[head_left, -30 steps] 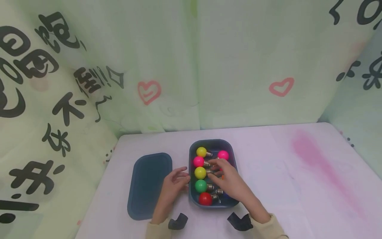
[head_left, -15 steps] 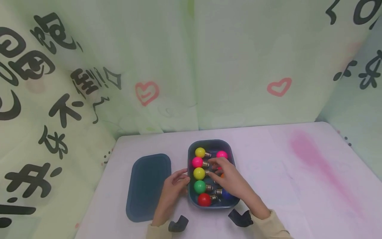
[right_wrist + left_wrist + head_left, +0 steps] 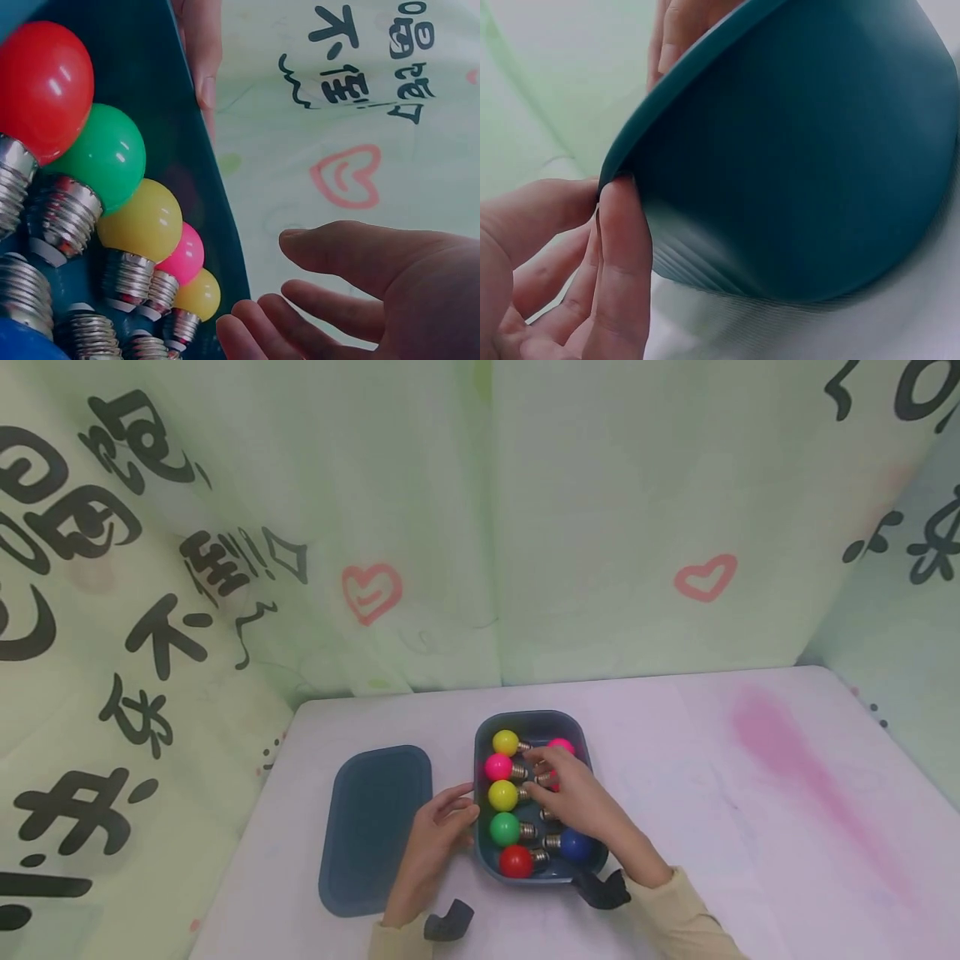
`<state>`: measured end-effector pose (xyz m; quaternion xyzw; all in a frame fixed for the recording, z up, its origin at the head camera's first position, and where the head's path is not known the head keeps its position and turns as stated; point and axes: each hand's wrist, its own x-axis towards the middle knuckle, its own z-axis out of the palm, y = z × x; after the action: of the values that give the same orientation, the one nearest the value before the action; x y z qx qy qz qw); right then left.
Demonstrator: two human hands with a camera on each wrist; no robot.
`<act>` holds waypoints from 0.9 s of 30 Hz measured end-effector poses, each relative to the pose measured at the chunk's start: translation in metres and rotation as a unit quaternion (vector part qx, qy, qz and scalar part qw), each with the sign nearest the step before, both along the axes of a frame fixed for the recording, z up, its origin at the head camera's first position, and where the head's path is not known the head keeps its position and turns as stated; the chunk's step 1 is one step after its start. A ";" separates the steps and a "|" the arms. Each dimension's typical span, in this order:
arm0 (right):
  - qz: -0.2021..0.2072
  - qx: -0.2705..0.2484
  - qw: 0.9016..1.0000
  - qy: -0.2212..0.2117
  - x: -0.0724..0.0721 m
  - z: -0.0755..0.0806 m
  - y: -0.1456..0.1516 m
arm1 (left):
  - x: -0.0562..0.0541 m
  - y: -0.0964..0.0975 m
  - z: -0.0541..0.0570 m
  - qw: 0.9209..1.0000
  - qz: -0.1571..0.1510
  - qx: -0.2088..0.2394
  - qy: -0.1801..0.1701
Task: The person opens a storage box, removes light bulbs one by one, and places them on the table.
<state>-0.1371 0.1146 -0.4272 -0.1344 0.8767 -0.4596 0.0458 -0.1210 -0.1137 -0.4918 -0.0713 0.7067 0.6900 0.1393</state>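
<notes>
Five bulbs (image 3: 503, 796) line one tray's (image 3: 542, 722) left side; our left hand (image 3: 433, 833) touches it, relaxed, right hand (image 3: 579, 795) spread above.

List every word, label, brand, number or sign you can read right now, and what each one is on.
"不": black, left side of the cloth backdrop.
Pink heart signs and a black music note: also on the cloth.
Other black characters there: too stylised, slanted or cut off to read surely.
Light bulbs, tray, flat blue panel: no readable text.
</notes>
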 end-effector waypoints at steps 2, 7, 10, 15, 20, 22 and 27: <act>0.005 0.000 1.000 0.000 -0.004 0.000 -0.001 | 0.000 0.000 0.000 1.000 -0.001 0.002 0.001; 0.012 0.003 1.000 0.002 -0.013 0.000 -0.003 | -0.001 0.000 0.002 1.000 -0.002 0.010 0.004; 0.011 0.012 1.000 0.008 -0.019 0.000 -0.006 | -0.001 0.000 0.001 1.000 0.000 0.012 0.004; 0.008 0.032 0.999 0.023 -0.028 0.000 -0.009 | 0.000 0.000 0.000 1.000 0.002 0.016 0.004; 0.011 0.035 0.999 0.026 -0.038 -0.001 -0.011 | 0.000 0.000 -0.001 1.000 0.003 0.014 0.003; 0.008 0.041 0.999 0.024 -0.042 -0.001 -0.011 | 0.000 0.000 -0.002 1.000 0.004 0.017 0.004; -0.004 0.045 0.999 0.002 -0.050 -0.001 -0.012 | 0.000 -0.001 -0.002 1.000 0.001 0.025 0.007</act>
<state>-0.1867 0.1028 -0.4281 -0.1299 0.8971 -0.4195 0.0484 -0.1213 -0.1142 -0.4943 -0.0638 0.6902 0.7081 0.1350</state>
